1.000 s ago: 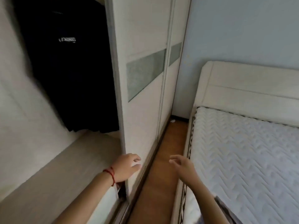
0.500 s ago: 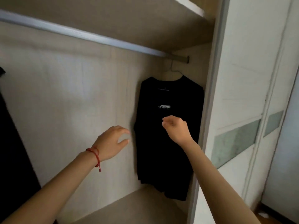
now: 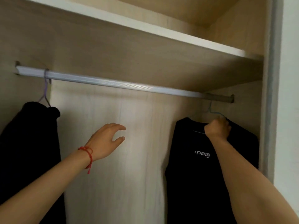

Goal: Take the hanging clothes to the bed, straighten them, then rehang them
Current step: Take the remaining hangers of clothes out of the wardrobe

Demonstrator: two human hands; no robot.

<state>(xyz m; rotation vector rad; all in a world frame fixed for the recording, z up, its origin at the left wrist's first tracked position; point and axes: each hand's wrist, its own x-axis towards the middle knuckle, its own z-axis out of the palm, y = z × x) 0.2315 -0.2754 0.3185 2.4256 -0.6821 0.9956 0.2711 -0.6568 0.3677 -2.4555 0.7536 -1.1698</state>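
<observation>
A black T-shirt with white lettering hangs on a blue hanger at the right end of the silver wardrobe rail. My right hand grips the hanger's shoulder at the shirt's collar. My left hand, with a red cord at the wrist, floats open in front of the wardrobe's back panel and touches nothing. A second black garment hangs on a purple hanger at the rail's left end.
A wooden shelf runs just above the rail. The wardrobe's side frame stands close to the right of the shirt. The pale back panel shows between the two garments.
The view has swung from the bed and floor up into the wardrobe. My right hand rose from the shirt's chest to its collar and closed on the hanger. My left hand lifted slightly.
</observation>
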